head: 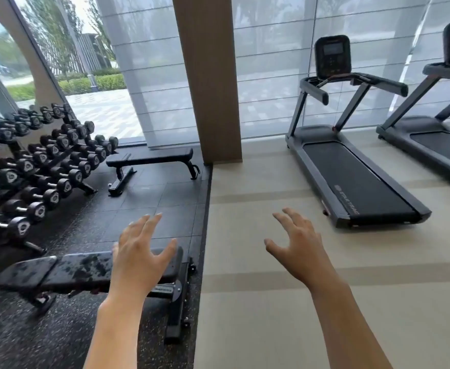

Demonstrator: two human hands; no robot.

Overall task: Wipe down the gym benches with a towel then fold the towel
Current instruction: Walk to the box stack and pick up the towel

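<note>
Benches: near bench (58, 272) sits low left, blotched with wet patches, far bench (152, 157) beyond by the dumbbell rack (45, 166), while left hand (138, 257) and right hand (301, 249) hang spread wide, holding nothing.

— What's along the far side?
— Tall windows (271, 62) with pale translucent blinds, daylight coming through, and a wooden pillar (205, 75) between them.
— And the floor?
— Dark rubber tiles (152, 198) left, beige flooring (271, 302) right. Dumbbell rack (45, 169) far left, two treadmills (351, 169) right.
</note>
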